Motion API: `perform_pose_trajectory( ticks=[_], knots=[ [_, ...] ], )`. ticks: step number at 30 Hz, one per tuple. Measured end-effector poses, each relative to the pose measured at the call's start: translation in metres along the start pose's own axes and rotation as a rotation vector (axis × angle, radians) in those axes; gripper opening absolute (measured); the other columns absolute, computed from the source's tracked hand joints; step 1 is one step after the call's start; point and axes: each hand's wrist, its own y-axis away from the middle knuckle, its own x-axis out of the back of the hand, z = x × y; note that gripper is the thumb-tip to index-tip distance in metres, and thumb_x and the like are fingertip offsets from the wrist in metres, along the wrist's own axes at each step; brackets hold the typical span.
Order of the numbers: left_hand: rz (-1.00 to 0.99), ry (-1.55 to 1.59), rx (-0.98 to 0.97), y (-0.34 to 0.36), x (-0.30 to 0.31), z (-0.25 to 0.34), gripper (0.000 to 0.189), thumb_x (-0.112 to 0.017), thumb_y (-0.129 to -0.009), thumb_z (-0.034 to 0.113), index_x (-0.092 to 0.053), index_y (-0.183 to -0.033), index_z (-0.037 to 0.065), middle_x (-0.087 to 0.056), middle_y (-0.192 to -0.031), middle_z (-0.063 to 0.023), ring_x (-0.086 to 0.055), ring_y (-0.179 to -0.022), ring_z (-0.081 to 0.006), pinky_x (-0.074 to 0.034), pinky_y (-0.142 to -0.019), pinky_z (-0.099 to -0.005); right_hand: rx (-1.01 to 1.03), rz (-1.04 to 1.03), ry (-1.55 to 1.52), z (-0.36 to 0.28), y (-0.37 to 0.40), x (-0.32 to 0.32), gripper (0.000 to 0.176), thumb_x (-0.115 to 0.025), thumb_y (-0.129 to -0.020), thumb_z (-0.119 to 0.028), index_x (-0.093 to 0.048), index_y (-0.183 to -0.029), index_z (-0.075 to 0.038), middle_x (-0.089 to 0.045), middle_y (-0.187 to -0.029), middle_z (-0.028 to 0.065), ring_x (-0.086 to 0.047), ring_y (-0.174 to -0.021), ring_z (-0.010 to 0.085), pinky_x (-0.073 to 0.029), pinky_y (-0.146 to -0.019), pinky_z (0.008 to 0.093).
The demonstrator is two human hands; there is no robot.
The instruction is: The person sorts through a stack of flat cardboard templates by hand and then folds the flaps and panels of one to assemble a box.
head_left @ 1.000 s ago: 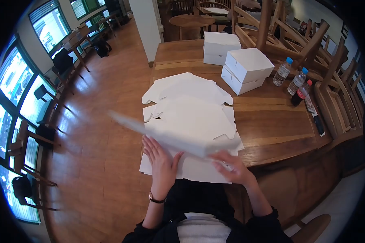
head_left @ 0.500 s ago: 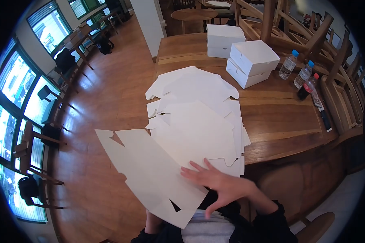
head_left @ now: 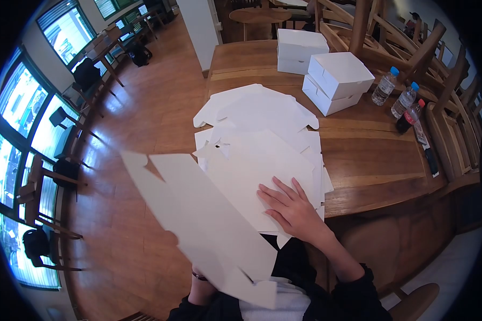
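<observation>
A flat white cake-box blank [head_left: 214,224] with notched edges hangs tilted over the near left table edge, held up from underneath by my left hand [head_left: 201,286]. The blank hides the fingers of that hand; only the wrist and a dark band show. My right hand [head_left: 289,208] lies open, fingers spread, on the top sheet of a stack of flat white box blanks [head_left: 254,155]. The stacked sheets overlap unevenly, with tabs sticking out along the sides.
Folded white boxes [head_left: 340,77] stand at the back of the wooden table [head_left: 369,176]. Right of them are two clear bottles [head_left: 384,86], a dark drink bottle [head_left: 409,116] and a black-handled cutter [head_left: 430,160]. Upturned wooden chairs [head_left: 359,29] fill the far right.
My right hand has moved off the held blank, forward onto the stack. The held blank has tipped up more steeply, and its far edge is higher.
</observation>
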Motion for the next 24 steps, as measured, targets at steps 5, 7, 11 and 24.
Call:
perform_pose_trajectory(
  ticks=[5, 7, 11, 24],
  knots=[
    [-0.073, 0.08, -0.013, -0.01, -0.064, 0.023, 0.063, -0.037, -0.109, 0.034, -0.03, -0.16, -0.002, -0.041, -0.161, -0.014, -0.04, -0.148, -0.0271, -0.041, -0.115, -0.0456, -0.014, -0.017, -0.056, 0.005, 0.001, 0.001, 0.045, -0.054, -0.106, -0.029, -0.055, -0.148, -0.014, -0.053, -0.155, 0.0013, -0.042, -0.148, 0.0246, -0.024, -0.125, 0.0544],
    [-0.114, 0.051, -0.044, -0.007, -0.083, 0.025, 0.063, -0.036, -0.11, 0.034, -0.027, -0.162, 0.001, -0.034, -0.166, -0.0147, -0.034, -0.152, -0.0273, -0.036, -0.12, -0.0475, 0.013, -0.029, -0.084, 0.01, 0.001, 0.002, 0.047, -0.056, -0.105, -0.028, -0.054, -0.149, -0.013, -0.052, -0.155, 0.0055, -0.044, -0.147, 0.0243, -0.024, -0.124, 0.054],
    [-0.207, -0.066, -0.124, -0.001, -0.098, 0.01, 0.067, -0.037, -0.109, 0.03, -0.017, -0.166, 0.002, -0.015, -0.174, -0.0132, -0.015, -0.161, -0.0279, -0.026, -0.126, -0.0504, -0.274, 0.035, -0.611, 0.007, 0.02, 0.02, 0.057, -0.063, -0.1, -0.03, -0.051, -0.151, -0.008, -0.052, -0.151, 0.0185, -0.049, -0.141, 0.0342, -0.033, -0.12, 0.0509],
    [-0.32, -1.431, -0.619, -0.037, -0.123, -0.034, 0.069, -0.043, -0.108, 0.025, -0.017, -0.163, -0.008, -0.017, -0.17, -0.029, -0.017, -0.158, -0.0445, -0.014, -0.127, -0.054, -0.53, -0.1, -0.57, 0.04, 0.024, 0.011, 0.033, -0.056, -0.101, -0.026, -0.059, -0.122, -0.001, -0.062, -0.129, 0.022, -0.058, -0.122, 0.0375, -0.045, -0.107, 0.0429]
  ],
)
